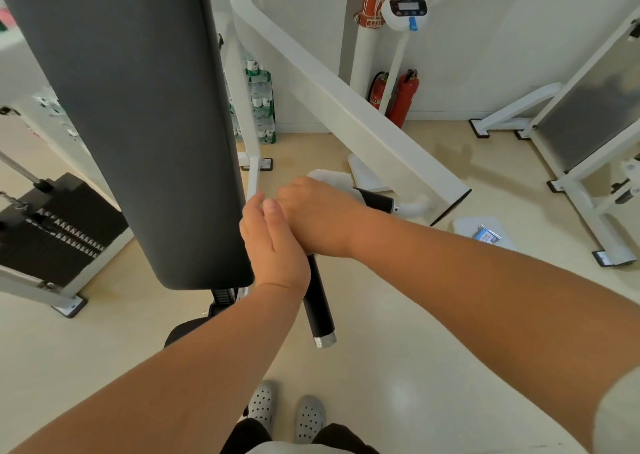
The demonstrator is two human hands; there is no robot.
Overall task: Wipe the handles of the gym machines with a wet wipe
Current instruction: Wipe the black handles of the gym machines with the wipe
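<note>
Pressure is what we are wanting: right grip (318, 218) clamping white wet wipe (329, 177) round black cylindrical handle (320, 309), left grip (273, 242) flat-fingered alongside.

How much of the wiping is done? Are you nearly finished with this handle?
Nothing shows which parts are already clean. Right now the right hand grips the wet wipe at the bend between the long black grip and the short black grip, with the left hand beside it. Both grips lie uncovered by the wipe, and another machine stands at the right.
</note>
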